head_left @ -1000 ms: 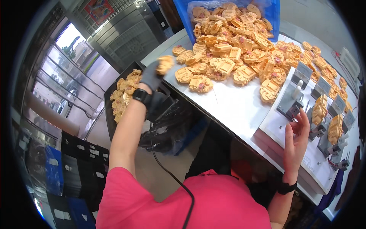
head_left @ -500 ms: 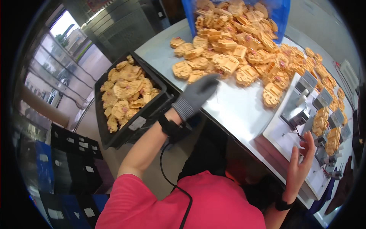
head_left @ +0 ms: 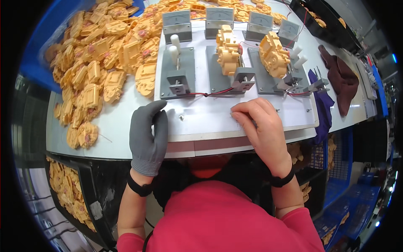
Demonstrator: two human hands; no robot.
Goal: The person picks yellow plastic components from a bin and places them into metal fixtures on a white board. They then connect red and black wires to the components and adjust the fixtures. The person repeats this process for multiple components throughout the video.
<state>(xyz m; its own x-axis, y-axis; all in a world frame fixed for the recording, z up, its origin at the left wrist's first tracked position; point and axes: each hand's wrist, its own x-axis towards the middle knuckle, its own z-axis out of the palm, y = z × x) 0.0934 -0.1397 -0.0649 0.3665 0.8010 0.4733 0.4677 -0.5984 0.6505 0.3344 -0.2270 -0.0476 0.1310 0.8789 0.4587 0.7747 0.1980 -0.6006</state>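
Grey-gloved left hand (head_left: 147,136) and bare right hand (head_left: 265,133) form loose, empty grips; meters (head_left: 219,15) bear illegible print.

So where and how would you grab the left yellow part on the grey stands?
Probably pinch its upper end, coming from above and the left: the yellow part stands upright with that end free, while a grey block crowds its lower right.

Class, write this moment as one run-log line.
left hand: gloved, at white board; right hand: bare, over board; two yellow parts: on fixtures
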